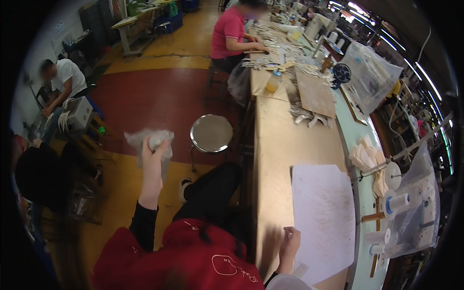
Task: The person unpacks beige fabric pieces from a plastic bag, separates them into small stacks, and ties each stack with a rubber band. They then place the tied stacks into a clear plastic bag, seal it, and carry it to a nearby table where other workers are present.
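Out to my left, over the floor, my left hand point(153, 162) is closed on a crumpled clear plastic bag point(166, 153). Thumb and fingers grip its upper part, and the rest hangs loose around them. My right hand point(289, 244) is at the table, by the left edge of a large white sheet point(324, 217) with faint brownish marks. Its fingers are curled together; whatever may be between them is too small to make out. Beside my right forearm, a pale rounded thing point(285, 282) shows at the lower edge.
The long tan table point(273, 150) runs away from me on the right. A round metal stool point(211, 133) stands left of it. Farther along are a jar of yellow liquid point(273, 81), a brown board point(315, 94) and piled pale strips. Thread cones point(396, 200) stand at right. Other people sit working nearby.
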The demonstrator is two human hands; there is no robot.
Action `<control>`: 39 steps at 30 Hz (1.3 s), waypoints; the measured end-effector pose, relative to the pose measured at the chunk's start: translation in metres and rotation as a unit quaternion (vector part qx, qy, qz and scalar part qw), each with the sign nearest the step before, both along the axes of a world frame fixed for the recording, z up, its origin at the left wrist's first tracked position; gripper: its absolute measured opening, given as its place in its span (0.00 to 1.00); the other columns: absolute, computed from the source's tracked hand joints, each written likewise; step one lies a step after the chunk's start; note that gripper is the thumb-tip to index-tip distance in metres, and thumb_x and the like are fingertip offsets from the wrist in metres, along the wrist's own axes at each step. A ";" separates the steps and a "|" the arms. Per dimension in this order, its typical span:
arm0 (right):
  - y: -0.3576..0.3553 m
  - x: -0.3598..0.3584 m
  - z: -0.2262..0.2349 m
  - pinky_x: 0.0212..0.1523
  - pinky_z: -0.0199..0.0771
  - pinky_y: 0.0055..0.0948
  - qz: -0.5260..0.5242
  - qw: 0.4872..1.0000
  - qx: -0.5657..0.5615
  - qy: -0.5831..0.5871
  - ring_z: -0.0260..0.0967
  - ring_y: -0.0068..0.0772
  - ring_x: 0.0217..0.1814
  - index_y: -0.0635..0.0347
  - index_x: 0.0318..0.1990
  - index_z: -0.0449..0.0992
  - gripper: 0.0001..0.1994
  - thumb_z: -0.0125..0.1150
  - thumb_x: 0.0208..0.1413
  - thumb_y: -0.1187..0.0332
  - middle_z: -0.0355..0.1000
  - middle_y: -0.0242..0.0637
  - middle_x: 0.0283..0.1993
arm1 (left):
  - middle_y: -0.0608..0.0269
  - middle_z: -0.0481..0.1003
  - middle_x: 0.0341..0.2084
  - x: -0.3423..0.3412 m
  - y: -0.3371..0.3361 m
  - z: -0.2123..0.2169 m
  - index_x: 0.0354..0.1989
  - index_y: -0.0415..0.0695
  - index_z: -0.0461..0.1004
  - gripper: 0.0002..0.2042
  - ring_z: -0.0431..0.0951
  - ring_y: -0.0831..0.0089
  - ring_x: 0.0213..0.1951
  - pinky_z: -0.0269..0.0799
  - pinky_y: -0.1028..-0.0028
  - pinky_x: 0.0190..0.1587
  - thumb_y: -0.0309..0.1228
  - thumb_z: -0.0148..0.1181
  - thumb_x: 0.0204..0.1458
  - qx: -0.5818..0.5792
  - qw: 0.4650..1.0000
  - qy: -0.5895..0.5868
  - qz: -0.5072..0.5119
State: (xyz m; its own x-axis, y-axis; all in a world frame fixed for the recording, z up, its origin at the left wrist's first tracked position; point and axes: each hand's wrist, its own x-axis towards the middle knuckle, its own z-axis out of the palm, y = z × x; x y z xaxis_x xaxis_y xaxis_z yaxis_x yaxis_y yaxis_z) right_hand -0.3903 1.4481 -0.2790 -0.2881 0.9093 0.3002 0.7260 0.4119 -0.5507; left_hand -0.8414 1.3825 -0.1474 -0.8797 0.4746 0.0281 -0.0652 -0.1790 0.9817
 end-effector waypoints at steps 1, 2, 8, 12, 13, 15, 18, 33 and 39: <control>0.005 -0.014 0.000 0.43 0.72 0.34 -0.040 0.993 0.000 0.107 0.72 0.37 0.44 0.63 0.45 0.71 0.06 0.52 0.63 0.75 0.74 0.43 0.40 | 0.64 0.73 0.45 -0.012 -0.013 -0.012 0.50 0.43 0.68 0.12 0.73 0.77 0.48 0.68 0.76 0.51 0.31 0.58 0.61 -0.008 1.000 0.009 -0.011; 0.009 -0.027 0.000 0.42 0.72 0.32 -0.077 0.975 -0.002 0.210 0.72 0.35 0.44 0.63 0.47 0.69 0.06 0.50 0.64 0.75 0.74 0.43 0.38 | 0.63 0.74 0.44 -0.024 -0.025 -0.026 0.51 0.43 0.68 0.13 0.76 0.75 0.45 0.72 0.73 0.48 0.31 0.57 0.61 -0.041 0.999 -0.030 -0.014; 0.086 -0.142 -0.005 0.42 0.71 0.29 -0.128 0.959 -0.053 0.246 0.70 0.31 0.38 0.64 0.48 0.65 0.06 0.48 0.65 0.77 0.70 0.39 0.32 | 0.55 0.75 0.45 -0.043 -0.073 -0.108 0.56 0.42 0.64 0.16 0.79 0.64 0.47 0.78 0.63 0.50 0.28 0.56 0.61 -0.031 0.953 -0.299 -0.049; 0.117 -0.246 -0.004 0.40 0.72 0.28 0.016 0.944 -0.107 0.311 0.70 0.28 0.34 0.66 0.50 0.67 0.09 0.50 0.64 0.77 0.70 0.37 0.31 | 0.59 0.74 0.46 -0.028 -0.065 -0.143 0.61 0.46 0.64 0.18 0.75 0.71 0.49 0.73 0.73 0.49 0.29 0.53 0.64 -0.041 0.958 -0.282 -0.039; 0.119 -0.273 -0.002 0.39 0.73 0.28 0.087 0.948 -0.106 0.288 0.71 0.28 0.34 0.65 0.50 0.68 0.09 0.51 0.64 0.77 0.71 0.37 0.32 | 0.61 0.73 0.46 -0.030 -0.060 -0.147 0.61 0.47 0.66 0.17 0.74 0.72 0.49 0.71 0.75 0.49 0.30 0.52 0.64 -0.054 0.960 -0.271 -0.041; 0.125 -0.326 0.004 0.38 0.74 0.26 0.212 0.946 -0.125 0.211 0.74 0.27 0.35 0.65 0.48 0.70 0.08 0.53 0.63 0.78 0.75 0.38 0.35 | 0.63 0.73 0.48 -0.038 -0.049 -0.150 0.60 0.48 0.69 0.16 0.73 0.75 0.49 0.68 0.78 0.50 0.31 0.50 0.66 -0.124 0.956 -0.219 -0.151; 0.117 -0.396 0.017 0.40 0.75 0.23 0.369 0.838 -0.327 0.233 0.77 0.27 0.38 0.65 0.49 0.71 0.08 0.55 0.63 0.78 0.78 0.38 0.38 | 0.65 0.70 0.56 -0.067 -0.027 -0.137 0.59 0.48 0.73 0.15 0.69 0.76 0.55 0.64 0.75 0.57 0.36 0.50 0.66 -0.161 0.936 -0.165 -0.267; 0.054 -0.598 0.185 0.50 0.75 0.32 0.800 0.479 -0.359 -0.031 0.77 0.36 0.47 0.63 0.52 0.76 0.17 0.62 0.53 0.77 0.77 0.44 0.51 | 0.74 0.69 0.29 -0.135 -0.081 0.054 0.41 0.43 0.78 0.24 0.67 0.82 0.35 0.63 0.79 0.39 0.53 0.48 0.65 -0.034 0.965 -0.190 -0.176; -0.101 -0.646 0.222 0.50 0.75 0.32 0.786 0.404 -0.443 -0.151 0.77 0.34 0.48 0.64 0.51 0.76 0.18 0.66 0.51 0.74 0.78 0.45 0.49 | 0.68 0.76 0.33 -0.134 -0.223 0.072 0.48 0.39 0.76 0.22 0.74 0.74 0.41 0.68 0.73 0.47 0.48 0.48 0.66 -0.069 0.962 -0.254 -0.078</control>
